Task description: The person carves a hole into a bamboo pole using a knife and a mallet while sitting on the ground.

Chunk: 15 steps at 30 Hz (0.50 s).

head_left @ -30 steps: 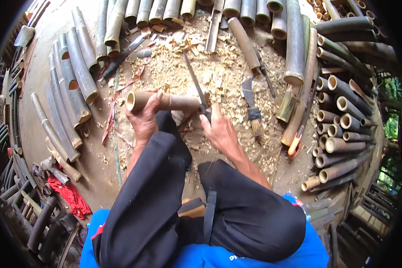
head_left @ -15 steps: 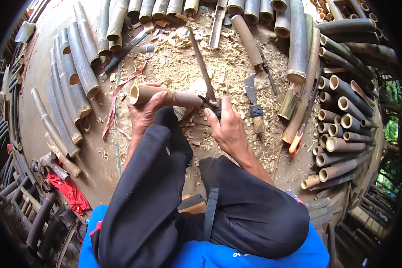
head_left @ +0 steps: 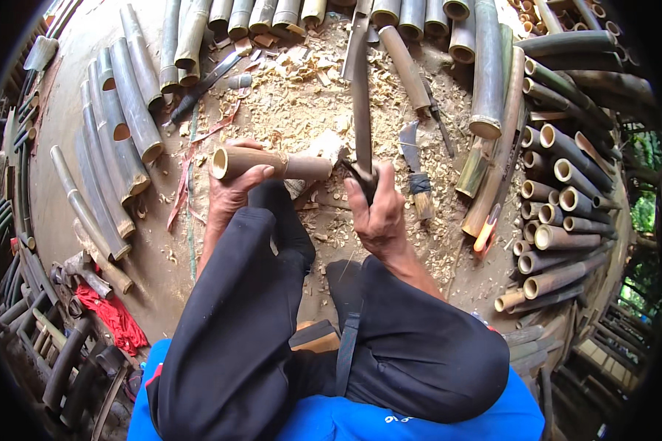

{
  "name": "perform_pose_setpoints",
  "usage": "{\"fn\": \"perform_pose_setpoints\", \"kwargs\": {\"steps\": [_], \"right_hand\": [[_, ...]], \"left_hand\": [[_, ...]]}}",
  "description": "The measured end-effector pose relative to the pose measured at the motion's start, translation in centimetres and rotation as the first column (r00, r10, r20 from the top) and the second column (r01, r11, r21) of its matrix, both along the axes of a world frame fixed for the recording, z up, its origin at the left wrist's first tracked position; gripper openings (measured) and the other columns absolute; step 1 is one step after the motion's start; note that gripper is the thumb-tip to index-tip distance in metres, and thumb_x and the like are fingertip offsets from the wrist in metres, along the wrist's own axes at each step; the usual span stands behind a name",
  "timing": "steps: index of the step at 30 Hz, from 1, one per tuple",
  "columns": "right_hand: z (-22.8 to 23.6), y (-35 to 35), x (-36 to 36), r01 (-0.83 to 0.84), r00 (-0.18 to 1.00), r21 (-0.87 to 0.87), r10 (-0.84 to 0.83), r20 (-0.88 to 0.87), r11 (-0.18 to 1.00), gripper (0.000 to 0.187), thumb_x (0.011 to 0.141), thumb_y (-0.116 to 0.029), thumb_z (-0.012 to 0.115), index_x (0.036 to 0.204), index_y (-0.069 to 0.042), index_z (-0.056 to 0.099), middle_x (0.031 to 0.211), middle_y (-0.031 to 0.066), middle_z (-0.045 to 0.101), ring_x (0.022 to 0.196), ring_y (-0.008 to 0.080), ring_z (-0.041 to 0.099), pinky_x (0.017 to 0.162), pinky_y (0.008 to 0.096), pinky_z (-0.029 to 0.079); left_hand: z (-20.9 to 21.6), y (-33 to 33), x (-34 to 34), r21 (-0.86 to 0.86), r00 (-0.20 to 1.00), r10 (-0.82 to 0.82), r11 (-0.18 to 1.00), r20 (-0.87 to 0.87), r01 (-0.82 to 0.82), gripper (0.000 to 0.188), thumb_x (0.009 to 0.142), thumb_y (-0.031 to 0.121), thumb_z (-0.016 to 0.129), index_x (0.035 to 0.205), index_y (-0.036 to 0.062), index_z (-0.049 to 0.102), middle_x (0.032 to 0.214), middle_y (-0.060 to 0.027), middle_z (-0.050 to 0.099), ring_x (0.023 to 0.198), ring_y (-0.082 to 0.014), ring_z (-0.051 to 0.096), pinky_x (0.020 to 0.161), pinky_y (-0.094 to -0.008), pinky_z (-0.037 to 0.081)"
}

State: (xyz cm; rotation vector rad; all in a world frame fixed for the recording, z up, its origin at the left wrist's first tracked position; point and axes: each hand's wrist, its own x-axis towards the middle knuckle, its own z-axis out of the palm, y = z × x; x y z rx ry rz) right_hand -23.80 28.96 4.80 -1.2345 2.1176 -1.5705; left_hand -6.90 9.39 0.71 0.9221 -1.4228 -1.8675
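My left hand [head_left: 232, 184] is wrapped round a short bamboo tube [head_left: 305, 167], its hollow end facing left and its other end toward my right hand. The tube lies roughly level above my left shin. My right hand [head_left: 377, 209] is closed on the dark handle of a long-bladed knife [head_left: 362, 110], whose blade points away from me, nearly upright in the picture. A gap separates the blade from the tube's right end, where a pale block, partly hidden, sits just behind. Pale shavings [head_left: 294, 103] cover the ground beyond.
A second knife [head_left: 412, 147] with a wrapped handle lies right of my right hand. An orange-handled tool [head_left: 487, 234] rests further right. Bamboo lengths [head_left: 136, 103] lie at left, more stand along the far side, and stacked tubes [head_left: 566, 213] fill the right. A red cloth [head_left: 114, 316] lies at left.
The knife has swung to the right and more upright, away from the tube's end. My right hand has turned and shifted slightly right; my left hand and the tube barely moved.
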Motion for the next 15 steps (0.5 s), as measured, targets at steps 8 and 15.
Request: {"fn": "perform_pose_setpoints", "kwargs": {"steps": [8, 15], "right_hand": [[-4.0, -0.3, -0.8, -0.122, 0.989, 0.678, 0.028, 0.148, 0.725, 0.034, 0.101, -0.024, 0.063, 0.110, 0.002, 0.044, 0.074, 0.0327, 0.065, 0.074, 0.0527, 0.068, 0.062, 0.0586, 0.052], [-5.3, 1.6, 0.8, -0.029, 0.998, 0.158, 0.020, 0.058, 0.987, 0.034, 0.103, -0.021, 0.063, 0.115, 0.005, 0.045, 0.069, 0.0225, 0.065, 0.056, 0.0376, 0.068, 0.047, 0.0483, 0.050]], "left_hand": [[1.3, 1.5, -2.9, 0.247, 0.953, 0.284, 0.936, -0.106, -0.251, 0.042, 0.077, 0.005, 0.087, 0.115, 0.0020, 0.069, 0.102, -0.0065, 0.072, 0.092, -0.0177, 0.071, 0.083, -0.0324, 0.060], [0.9, 2.9, -3.8, 0.127, 0.907, 0.421, 0.900, -0.013, -0.416, 0.025, 0.081, 0.007, 0.089, 0.100, 0.0040, 0.073, 0.092, -0.0040, 0.073, 0.080, -0.0132, 0.070, 0.075, -0.0290, 0.059]]}}
